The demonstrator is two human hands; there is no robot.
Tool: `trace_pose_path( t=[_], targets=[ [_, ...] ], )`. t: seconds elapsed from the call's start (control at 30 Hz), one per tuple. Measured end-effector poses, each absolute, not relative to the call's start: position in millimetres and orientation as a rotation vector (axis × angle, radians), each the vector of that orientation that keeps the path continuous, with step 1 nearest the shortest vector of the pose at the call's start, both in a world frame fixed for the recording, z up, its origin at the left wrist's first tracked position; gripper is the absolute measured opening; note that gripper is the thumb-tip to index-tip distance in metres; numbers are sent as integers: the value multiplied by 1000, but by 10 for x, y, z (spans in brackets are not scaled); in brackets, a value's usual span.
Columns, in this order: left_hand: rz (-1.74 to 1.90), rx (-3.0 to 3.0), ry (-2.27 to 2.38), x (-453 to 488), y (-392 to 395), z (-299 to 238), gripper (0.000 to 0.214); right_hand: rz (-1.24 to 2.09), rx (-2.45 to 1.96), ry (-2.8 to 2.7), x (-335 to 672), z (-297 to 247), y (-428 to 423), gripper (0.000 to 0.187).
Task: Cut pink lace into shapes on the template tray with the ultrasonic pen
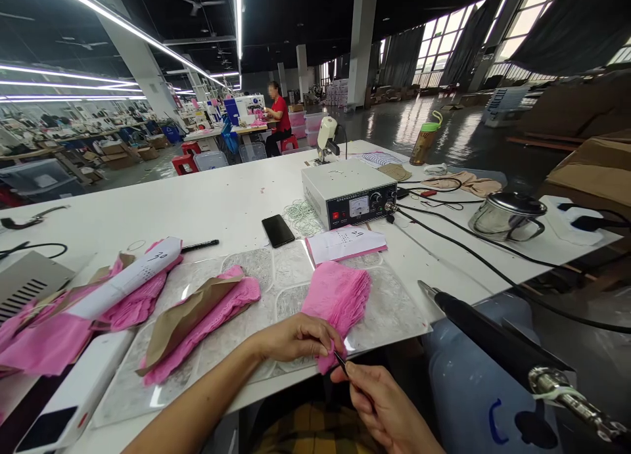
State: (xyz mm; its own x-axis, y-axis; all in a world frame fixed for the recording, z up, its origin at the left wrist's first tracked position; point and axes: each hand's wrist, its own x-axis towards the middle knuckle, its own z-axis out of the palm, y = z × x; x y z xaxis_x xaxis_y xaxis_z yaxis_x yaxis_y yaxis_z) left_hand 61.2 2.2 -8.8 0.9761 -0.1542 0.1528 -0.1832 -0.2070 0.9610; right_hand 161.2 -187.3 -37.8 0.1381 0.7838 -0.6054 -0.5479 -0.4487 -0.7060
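Note:
A stack of pink fabric pieces (338, 293) lies near the front edge of the clear, scuffed mat (394, 309). My left hand (303, 339) pinches the near end of the stack between thumb and fingers. Close beside it, my right hand (379, 405) is closed around a slim black tool (340, 360), whose point meets the fabric at my left fingertips. Whether this tool is a pen or tweezers cannot be made out. To the left on the mat lies another pink bundle (217, 326), partly covered by brown paper (190, 316).
A control box (350, 194) stands behind, its cables running right past a glass mug (507, 217). A thick black handheld tool (493, 339) juts in at the right. A phone (278, 231), white thread (302, 216) and a green-lidded bottle (426, 142) are on the table. A co-worker sews farther back.

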Motion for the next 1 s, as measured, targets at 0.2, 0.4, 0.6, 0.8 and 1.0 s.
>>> trace_pose_path(
  t=[0.2,0.4,0.6,0.8,1.0],
  targets=[
    [10,1795,-224,608,20,-78,33,1538,-1328,-299,1660,-367,-1979,71],
    [69,2053,-242,647,-135,62,35,775,-1735,-613,2185,-332,-1972,61],
    [628,2592,86,626,-585,-195,58,336,-2277,-879,2746,-329,-1460,47],
    [656,2972,453,602,-909,-514,64,327,-2431,-1005,2846,-307,-1057,41],
    [720,3265,323,536,-912,-543,22,369,-2423,-1201,2888,-344,-967,28]
  ],
)
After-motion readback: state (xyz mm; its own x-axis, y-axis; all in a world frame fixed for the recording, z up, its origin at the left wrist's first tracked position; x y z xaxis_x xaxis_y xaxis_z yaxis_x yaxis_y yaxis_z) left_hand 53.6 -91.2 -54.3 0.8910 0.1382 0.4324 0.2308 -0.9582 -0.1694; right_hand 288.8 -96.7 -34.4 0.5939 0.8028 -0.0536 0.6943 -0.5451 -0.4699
